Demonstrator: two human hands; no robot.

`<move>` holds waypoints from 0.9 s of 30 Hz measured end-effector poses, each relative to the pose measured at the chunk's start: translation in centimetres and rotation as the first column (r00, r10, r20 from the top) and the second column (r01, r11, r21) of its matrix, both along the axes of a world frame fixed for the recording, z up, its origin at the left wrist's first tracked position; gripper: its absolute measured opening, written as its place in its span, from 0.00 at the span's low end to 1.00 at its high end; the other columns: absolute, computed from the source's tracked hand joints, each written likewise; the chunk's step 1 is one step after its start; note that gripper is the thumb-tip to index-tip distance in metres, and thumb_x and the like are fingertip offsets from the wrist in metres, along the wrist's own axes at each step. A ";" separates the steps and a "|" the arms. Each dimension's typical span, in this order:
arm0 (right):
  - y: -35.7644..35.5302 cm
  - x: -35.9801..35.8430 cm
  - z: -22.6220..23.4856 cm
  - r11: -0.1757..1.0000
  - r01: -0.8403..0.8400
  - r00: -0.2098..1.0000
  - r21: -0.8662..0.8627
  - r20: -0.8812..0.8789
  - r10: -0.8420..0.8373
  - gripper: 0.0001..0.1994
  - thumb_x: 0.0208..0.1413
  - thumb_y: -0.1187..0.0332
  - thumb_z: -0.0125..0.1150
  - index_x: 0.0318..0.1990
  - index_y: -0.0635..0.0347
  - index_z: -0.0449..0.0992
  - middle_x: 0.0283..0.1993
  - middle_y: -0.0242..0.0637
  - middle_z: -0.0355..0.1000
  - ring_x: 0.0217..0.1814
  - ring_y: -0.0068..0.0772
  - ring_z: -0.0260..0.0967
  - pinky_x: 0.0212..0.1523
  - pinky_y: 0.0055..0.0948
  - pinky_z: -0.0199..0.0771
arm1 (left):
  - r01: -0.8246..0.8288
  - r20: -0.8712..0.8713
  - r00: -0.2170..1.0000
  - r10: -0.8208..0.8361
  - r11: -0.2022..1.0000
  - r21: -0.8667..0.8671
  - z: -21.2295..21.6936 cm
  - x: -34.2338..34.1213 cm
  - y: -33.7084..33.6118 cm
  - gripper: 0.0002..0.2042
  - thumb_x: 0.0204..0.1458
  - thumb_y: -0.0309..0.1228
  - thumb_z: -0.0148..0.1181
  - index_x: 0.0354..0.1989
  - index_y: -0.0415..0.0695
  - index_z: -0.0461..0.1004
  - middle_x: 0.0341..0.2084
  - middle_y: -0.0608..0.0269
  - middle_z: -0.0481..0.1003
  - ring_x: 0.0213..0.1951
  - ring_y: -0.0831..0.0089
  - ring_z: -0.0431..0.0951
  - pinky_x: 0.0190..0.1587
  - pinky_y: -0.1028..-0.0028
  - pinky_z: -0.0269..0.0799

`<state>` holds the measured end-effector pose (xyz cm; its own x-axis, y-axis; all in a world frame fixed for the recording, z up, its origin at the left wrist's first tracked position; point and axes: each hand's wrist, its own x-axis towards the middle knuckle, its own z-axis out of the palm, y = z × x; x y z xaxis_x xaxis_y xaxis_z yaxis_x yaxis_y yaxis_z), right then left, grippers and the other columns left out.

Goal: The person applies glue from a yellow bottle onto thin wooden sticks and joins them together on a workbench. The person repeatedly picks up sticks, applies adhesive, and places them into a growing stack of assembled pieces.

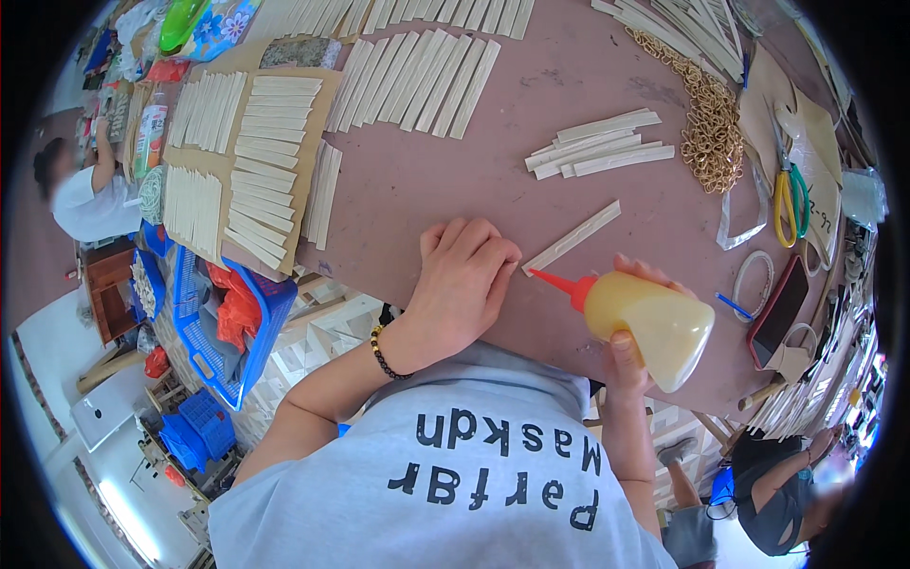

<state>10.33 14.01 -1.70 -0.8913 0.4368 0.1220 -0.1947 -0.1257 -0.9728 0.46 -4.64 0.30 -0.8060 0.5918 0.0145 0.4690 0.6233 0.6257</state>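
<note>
My right hand (626, 356) is wrapped round a squeeze bottle (664, 327) of pale yellow liquid, probably glue. The bottle lies tilted, and its red pointed nozzle (559, 283) reaches left to the near end of a single pale flat strip (573, 237) on the table. My left hand (460, 289) rests at the table's near edge with its fingers curled and pressed together, just left of that end. Whatever its fingertips may hold is hidden. Beyond the single strip lies a small pile of similar strips (602, 144).
Rows of strips (417, 81) cover the far left of the brown table (417, 180), others lying on cardboard (313, 142). To the right are gold chain (713, 123), scissors (785, 204) and a phone (779, 308). A blue basket (204, 332) stands below left. Other people sit farther off.
</note>
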 end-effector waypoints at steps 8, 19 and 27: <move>0.5 -0.4 -0.1 0.998 0.046 0.996 -0.053 -0.074 -0.050 0.33 0.48 0.62 0.68 0.60 0.53 0.56 0.57 0.48 0.63 0.61 0.56 0.60 0.54 0.61 0.68 | -0.005 0.002 1.000 0.005 1.000 -0.011 0.2 0.2 0.4 0.05 0.46 0.22 0.59 0.31 0.46 0.73 0.30 0.66 0.67 0.37 0.67 0.67 0.47 0.65 0.54; 2.7 -1.2 -0.3 0.985 0.172 0.980 -0.009 -0.099 -0.172 0.33 0.50 0.63 0.66 0.61 0.54 0.55 0.59 0.48 0.61 0.63 0.58 0.58 0.55 0.62 0.67 | -0.016 0.007 1.000 0.016 0.999 -0.047 0.3 0.3 1.0 0.05 0.45 0.22 0.60 0.29 0.46 0.74 0.28 0.67 0.67 0.36 0.68 0.67 0.47 0.65 0.54; 3.1 -1.5 -0.6 0.983 0.179 0.976 0.038 -0.133 -0.173 0.33 0.50 0.64 0.65 0.62 0.54 0.54 0.59 0.48 0.61 0.63 0.59 0.57 0.56 0.62 0.66 | -0.025 0.002 1.000 0.026 0.992 -0.120 0.5 0.5 1.3 0.04 0.45 0.22 0.58 0.28 0.47 0.72 0.28 0.67 0.66 0.37 0.67 0.66 0.46 0.65 0.54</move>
<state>8.84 17.16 -2.31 -0.7764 0.5760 0.2558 -0.3332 -0.0306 -0.9424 0.99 -3.29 0.80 -0.8207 0.5685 -0.0582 0.4501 0.7058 0.5471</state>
